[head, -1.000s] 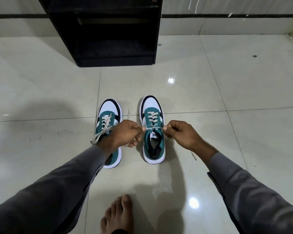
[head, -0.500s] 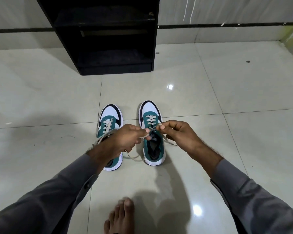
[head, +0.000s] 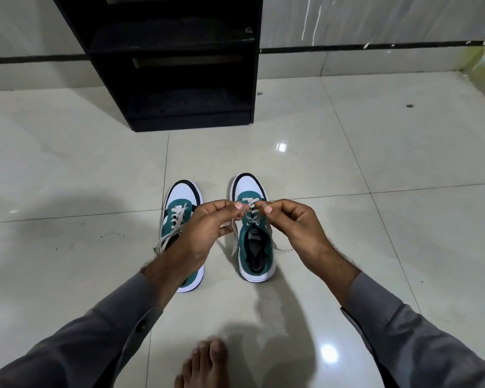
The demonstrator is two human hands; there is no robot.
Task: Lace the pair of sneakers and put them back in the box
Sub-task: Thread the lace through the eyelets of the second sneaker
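Both hands had risen closer together above the right sneaker (head: 254, 233). Left hand (head: 207, 228) and right hand (head: 294, 225) each pinched its lace (head: 248, 212).

The right sneaker (head: 254, 242) has a small label on its tongue with white letters. They are too blurred to read. No other writing shows.

left hand (head: 205, 228): raised, thumb and fingers pinching a lace end | right hand (head: 294, 222): raised, likewise pinching | forearms grey-sleeved, converging
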